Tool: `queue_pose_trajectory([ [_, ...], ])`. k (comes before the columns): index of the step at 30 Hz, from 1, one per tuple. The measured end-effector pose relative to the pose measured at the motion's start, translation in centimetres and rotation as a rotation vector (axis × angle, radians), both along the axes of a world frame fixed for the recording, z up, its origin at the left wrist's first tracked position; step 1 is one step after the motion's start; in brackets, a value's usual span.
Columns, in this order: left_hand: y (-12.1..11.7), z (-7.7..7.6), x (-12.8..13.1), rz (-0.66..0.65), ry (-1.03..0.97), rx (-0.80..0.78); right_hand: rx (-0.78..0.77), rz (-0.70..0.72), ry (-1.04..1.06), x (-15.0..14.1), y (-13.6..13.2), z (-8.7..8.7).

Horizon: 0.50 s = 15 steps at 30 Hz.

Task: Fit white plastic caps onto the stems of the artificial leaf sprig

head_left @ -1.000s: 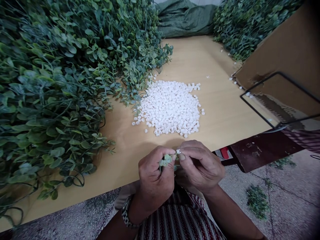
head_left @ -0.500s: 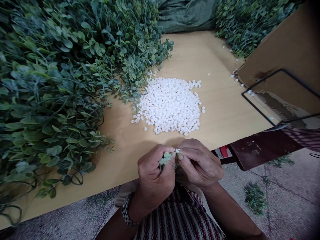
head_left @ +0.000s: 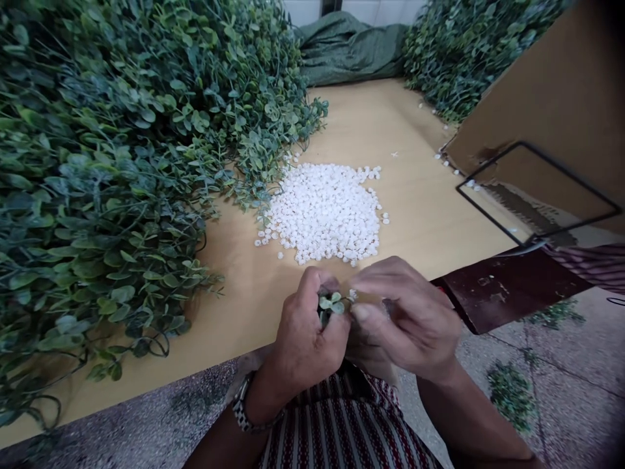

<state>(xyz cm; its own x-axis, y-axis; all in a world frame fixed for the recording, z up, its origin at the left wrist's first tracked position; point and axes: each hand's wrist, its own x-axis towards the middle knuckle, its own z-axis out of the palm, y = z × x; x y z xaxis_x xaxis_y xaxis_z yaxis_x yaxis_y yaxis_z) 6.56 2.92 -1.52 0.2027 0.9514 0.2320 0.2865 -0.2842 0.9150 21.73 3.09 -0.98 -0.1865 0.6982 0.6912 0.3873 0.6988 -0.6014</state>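
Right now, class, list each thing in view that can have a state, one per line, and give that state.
leafy sprig: held
left hand: grip closed on the leafy sprig
right hand: fingers bent, slightly blurred; firmness of grip unclear
white beads: heaped, some strays
foliage pile: heaped, tangled
green sack: creased
cardboard: slanted, torn
wristwatch: worn

No writing or numbers can be read here.
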Motion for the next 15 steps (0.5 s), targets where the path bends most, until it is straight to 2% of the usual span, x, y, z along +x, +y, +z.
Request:
queue_pose_trajectory([
  [3,-0.1,0.2,0.1,-0.058,0.080,-0.022,-0.048,0.115,-0.058,-0.5,0.4,0.7],
  [5,-0.2,0.4,0.1,-0.076,0.085,-0.048,-0.103,0.123,0.013,-0.6,0.4,0.5],
  [11,-0.1,0.1,-0.2,-0.140,-0.179,0.068,-0.220,0.054,0.273,-0.8,-1.0,-1.4],
  [15,-0.1,-0.2,-0.1,-0.103,-0.254,-0.032,-0.201,0.084,0.207,0.6,-0.4,-1.8],
])
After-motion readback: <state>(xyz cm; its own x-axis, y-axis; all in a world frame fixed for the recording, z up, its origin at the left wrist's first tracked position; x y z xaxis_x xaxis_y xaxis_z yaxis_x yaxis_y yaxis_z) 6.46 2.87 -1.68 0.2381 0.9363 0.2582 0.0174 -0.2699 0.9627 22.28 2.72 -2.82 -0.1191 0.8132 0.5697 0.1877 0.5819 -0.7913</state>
